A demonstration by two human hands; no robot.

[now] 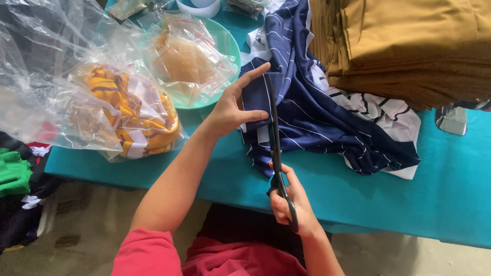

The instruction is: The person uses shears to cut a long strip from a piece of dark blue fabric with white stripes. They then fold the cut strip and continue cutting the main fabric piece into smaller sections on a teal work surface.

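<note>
My right hand (292, 204) grips the handles of long black scissors (274, 133), whose blades point away from me across a navy blue cloth with white stripes (312, 110). My left hand (232, 105) presses flat on the left edge of that cloth, fingers spread, thumb touching the blade side. The cloth lies crumpled on a teal table (450, 189). A white part of the same cloth shows at its right.
A stack of folded mustard-brown fabric (409, 41) fills the far right. A clear plastic bag holding yellow striped cloth (128, 110) lies at left, beside a green bowl (227, 46) of small plastic bags. Green and dark clothes (15, 174) lie on the floor left.
</note>
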